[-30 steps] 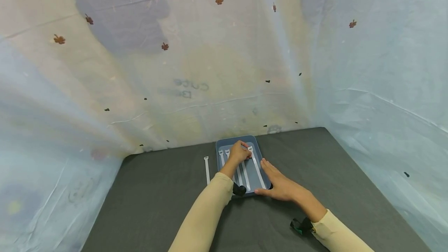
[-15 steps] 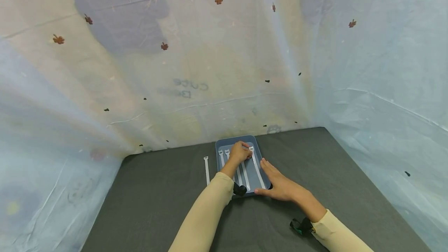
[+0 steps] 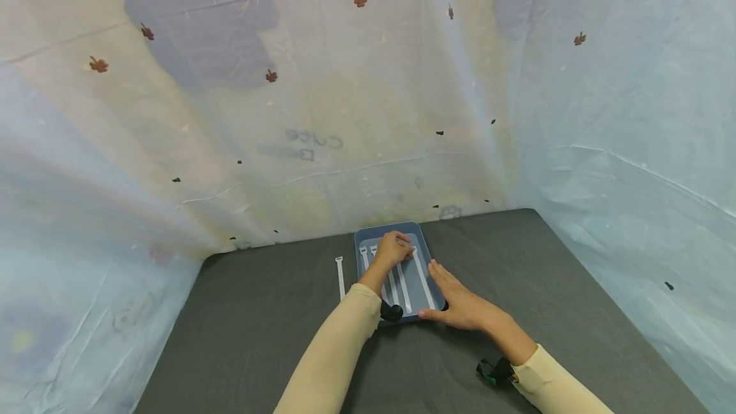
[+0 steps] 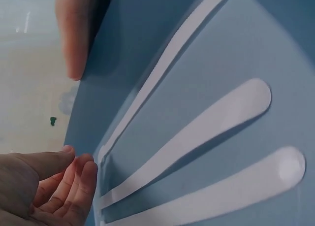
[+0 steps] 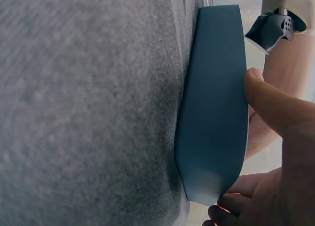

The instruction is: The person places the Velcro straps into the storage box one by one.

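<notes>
A shallow blue tray (image 3: 368, 235) lies on the table with several white zip ties inside. My left hand (image 3: 392, 251) reaches into it, its fingertips at the head end of the rightmost zip tie (image 3: 424, 280). In the left wrist view the left hand (image 4: 54, 186) is loosely curled, with nothing visible between thumb and fingers; that zip tie (image 4: 165, 63) runs just past them. My right hand (image 3: 457, 302) rests at the tray's near right corner, fingers extended along the side. The right wrist view shows the thumb on the rim of the tray (image 5: 214, 103).
One more zip tie (image 3: 341, 280) lies on the dark grey table cover (image 3: 270, 337), left of the tray. Light patterned sheets (image 3: 368, 114) hang behind the table and along its sides.
The head end of the rightmost zip tie has shifted slightly right and towards me, and less of its head shows. My left hand has barely moved; the right hand stays in place.
</notes>
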The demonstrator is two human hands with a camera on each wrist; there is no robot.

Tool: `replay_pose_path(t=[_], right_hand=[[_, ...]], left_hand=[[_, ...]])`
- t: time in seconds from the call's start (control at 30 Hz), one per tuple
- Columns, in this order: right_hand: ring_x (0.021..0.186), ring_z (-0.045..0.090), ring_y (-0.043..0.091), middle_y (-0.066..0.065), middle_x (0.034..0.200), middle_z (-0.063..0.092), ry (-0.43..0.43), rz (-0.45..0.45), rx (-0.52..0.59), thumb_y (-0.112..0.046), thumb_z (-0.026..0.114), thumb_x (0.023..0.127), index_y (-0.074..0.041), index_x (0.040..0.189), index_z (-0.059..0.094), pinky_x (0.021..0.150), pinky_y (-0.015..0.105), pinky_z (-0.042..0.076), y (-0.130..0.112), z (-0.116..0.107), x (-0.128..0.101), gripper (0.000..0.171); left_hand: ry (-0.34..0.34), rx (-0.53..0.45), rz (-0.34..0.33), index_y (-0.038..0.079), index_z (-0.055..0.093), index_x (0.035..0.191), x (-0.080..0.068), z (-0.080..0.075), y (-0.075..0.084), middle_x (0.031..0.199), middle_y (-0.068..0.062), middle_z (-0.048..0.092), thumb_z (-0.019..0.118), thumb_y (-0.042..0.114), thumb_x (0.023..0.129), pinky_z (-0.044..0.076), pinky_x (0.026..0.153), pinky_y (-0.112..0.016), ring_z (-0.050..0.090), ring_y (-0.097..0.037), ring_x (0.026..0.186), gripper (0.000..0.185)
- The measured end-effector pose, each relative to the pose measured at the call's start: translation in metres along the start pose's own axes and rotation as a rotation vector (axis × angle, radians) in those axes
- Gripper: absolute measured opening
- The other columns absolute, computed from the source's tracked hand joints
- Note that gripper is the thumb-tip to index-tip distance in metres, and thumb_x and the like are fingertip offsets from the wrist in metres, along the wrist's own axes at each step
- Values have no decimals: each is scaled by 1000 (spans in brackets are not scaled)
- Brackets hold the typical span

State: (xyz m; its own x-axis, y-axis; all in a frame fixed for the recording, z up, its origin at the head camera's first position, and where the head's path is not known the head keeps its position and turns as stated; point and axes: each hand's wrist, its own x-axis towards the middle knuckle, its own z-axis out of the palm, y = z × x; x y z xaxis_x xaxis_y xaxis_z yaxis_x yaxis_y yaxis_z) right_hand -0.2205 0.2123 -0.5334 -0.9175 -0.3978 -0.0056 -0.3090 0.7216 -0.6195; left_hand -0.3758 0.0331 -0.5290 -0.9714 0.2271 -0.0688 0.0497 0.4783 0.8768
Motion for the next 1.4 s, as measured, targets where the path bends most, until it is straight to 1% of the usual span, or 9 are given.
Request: replay_pose_path(t=[0.27,0.4,0.53,0.7,0.8,0.97,1.13,1.3,1.4], right_hand=[[163,8,48,26,178,3,-2,11,15,-55,75,98,3,170,9,126,70,23,-2,-1,-1,114],[163,8,50,28,177,3,3,9,21,-55,75,99,5,170,9,126,72,23,-2,-1,-2,114],[163,8,48,26,178,2,-5,24,9,-56,74,99,3,170,8,127,70,22,-1,-1,-1,114],[163,9,50,27,177,4,11,14,-8,-56,75,98,5,170,11,127,71,21,0,1,0,114],[162,10,51,29,177,8,26,-3,-25,-57,76,97,8,169,13,128,70,17,0,1,1,115],[161,13,52,31,175,13,49,-32,-65,-57,77,96,10,167,16,129,69,13,-1,-1,2,115],[161,13,52,31,175,12,46,-42,-74,-57,77,96,11,167,16,129,69,11,-3,-1,2,115],[161,12,52,31,175,11,37,-38,-69,-57,77,96,10,167,16,129,69,12,-4,-1,1,115],[162,12,51,31,175,11,36,-36,-70,-57,77,96,10,167,16,130,69,12,-5,-1,1,115]], left_hand=[[-45,-43,60,-5,70,126,-12,-21,3,102,-17,78,72,4,103,66,84,-44,79,-36,96,25],[-65,-53,83,-6,68,129,-15,-32,3,105,-18,78,72,6,104,65,89,-48,78,-38,98,28],[-79,-55,112,-7,68,130,-15,-42,-1,106,-18,79,73,8,103,65,90,-49,78,-38,98,31],[-89,-66,110,-6,67,133,-16,-57,-8,109,-18,78,71,10,105,63,94,-51,76,-40,103,33],[-81,-64,103,-6,67,133,-18,-68,-13,111,-18,76,71,11,105,62,96,-54,75,-43,106,33],[-45,-51,107,-5,68,130,-22,-89,-20,110,-19,75,71,13,106,62,94,-56,75,-45,106,31],[-16,-30,121,-7,68,130,-26,-107,-30,112,-22,76,69,14,107,63,92,-53,74,-46,107,31],[20,-11,112,-6,67,132,-31,-122,-41,116,-23,76,68,13,107,63,94,-52,75,-42,105,32],[51,-7,109,-5,69,129,-33,-128,-48,114,-22,76,68,13,107,63,93,-53,77,-38,100,29]])
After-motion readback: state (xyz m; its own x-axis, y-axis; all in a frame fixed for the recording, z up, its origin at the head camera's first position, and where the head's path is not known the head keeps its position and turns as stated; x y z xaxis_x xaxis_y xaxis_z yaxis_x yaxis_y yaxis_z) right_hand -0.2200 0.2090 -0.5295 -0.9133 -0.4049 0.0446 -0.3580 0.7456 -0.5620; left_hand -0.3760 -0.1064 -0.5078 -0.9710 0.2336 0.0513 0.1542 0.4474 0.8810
